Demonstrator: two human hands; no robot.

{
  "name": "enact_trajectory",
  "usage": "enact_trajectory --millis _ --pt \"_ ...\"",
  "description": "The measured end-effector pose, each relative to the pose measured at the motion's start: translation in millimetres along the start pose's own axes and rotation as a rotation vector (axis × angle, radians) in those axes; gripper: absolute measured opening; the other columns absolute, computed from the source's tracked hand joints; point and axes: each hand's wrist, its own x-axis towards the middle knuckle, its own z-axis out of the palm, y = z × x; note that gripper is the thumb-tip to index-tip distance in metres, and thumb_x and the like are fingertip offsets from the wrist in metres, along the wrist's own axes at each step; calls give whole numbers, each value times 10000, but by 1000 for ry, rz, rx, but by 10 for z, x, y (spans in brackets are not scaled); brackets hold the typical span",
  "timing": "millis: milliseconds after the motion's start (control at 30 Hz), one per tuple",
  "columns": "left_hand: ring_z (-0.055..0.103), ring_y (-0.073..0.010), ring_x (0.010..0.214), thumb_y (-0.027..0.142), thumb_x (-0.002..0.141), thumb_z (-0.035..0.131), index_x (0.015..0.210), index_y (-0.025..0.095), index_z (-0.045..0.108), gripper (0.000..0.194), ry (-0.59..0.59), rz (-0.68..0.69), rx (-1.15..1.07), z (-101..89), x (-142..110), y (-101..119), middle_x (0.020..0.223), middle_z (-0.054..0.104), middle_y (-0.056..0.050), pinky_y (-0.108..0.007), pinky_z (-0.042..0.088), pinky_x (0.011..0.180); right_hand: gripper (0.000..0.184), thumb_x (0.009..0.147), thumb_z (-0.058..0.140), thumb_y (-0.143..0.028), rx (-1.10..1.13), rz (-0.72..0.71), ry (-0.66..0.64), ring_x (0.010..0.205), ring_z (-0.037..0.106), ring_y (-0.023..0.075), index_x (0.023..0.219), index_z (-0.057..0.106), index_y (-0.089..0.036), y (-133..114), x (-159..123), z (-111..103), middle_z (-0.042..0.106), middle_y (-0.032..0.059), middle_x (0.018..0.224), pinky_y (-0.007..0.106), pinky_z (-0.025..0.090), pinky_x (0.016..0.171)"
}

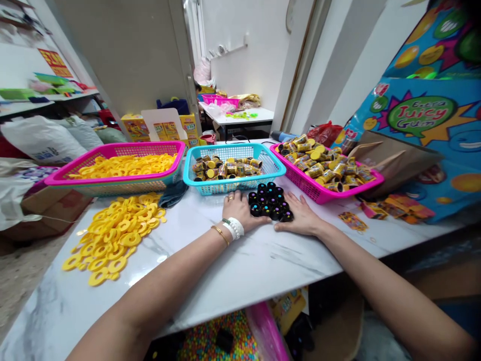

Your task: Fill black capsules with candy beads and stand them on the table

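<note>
A tight cluster of small black cups [269, 201], each with a coloured dot showing in its top, stands on the white marbled table [225, 265]. My left hand [240, 213] lies at the cluster's left side, fingers stretched forward and thumb along its near edge. On the opposite side, my right hand [298, 214] rests with fingers extended and thumb pointing inward. Both hands are open and frame the cups, holding nothing in their grasp. Just behind the cups sits a turquoise basket [235, 186] of small yellow-and-black labelled barrels [225, 168].
A pile of yellow rings [112, 230] lies at left, before a pink basket [112, 188] of yellow parts. At right, another pink basket [323, 195] holds labelled barrels beside a blue gum bag [421, 115]. Multicoloured candy balls [236, 336] fill a container below the table edge.
</note>
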Motion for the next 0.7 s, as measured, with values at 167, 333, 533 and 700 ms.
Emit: enact_trajectory --millis 167,333,533,700 --pt "451 -417 1172 910 631 420 1165 79 605 1005 25 -76 53 -10 24 -4 1250 531 -246 -507 362 968 1178 695 591 -757 -8 24 -19 1474 128 385 1565 51 -175 -45 -8 -32 163 158 1608 633 83 1158" --pt "437 -425 1202 907 629 429 1186 86 596 1006 -4 -79 51 -21 24 -9 1286 516 -248 -510 348 984 1157 702 564 -769 4 47 -22 1474 129 381 1564 81 -167 -89 -27 -31 155 152 1611 617 55 1166" --pt "398 -426 1282 874 597 548 1333 39 464 1116 -102 -10 -44 -111 -188 -91 1373 456 -265 -535 285 1081 1246 637 665 -716 13 71 -3 1469 119 406 1547 117 -65 -55 5 -82 189 238 1581 606 37 1170" --pt "468 -339 1254 640 776 624 1295 58 494 790 -53 133 -252 -635 -1307 -250 1344 500 -238 -478 390 1038 1095 713 626 -703 147 0 295 1447 235 386 1519 236 -72 -97 -433 -277 303 229 1545 601 122 1168"
